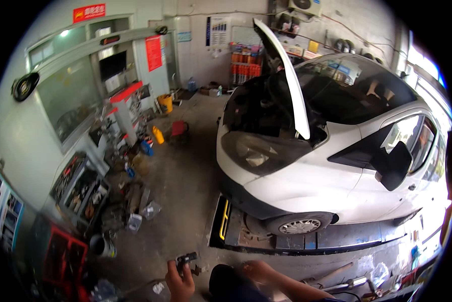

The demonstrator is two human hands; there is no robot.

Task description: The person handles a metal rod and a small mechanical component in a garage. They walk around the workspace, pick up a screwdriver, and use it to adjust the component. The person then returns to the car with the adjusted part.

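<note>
At the lower edge, my left hand (179,282) is raised with the thumb and fingers closed round a small dark part (187,258) with a black cylindrical end. What kind of part it is cannot be made out. To its right, my right hand (258,272) comes in from the lower right, its fingers blurred and partly hidden beside a dark rounded shape (226,282). Ahead of me a white car (281,189) stands on a low lift platform (291,244), with its bonnet (289,75) raised and the engine bay (258,105) showing. Neither hand touches the car.
Along the left wall stand a grey tool cart (82,194), a red cart (64,254) and a bucket (102,246). Parts and bottles litter the floor near a yellow jug (158,135). A yellow bar (224,220) edges the lift. Tools and a pipe (331,272) lie at lower right.
</note>
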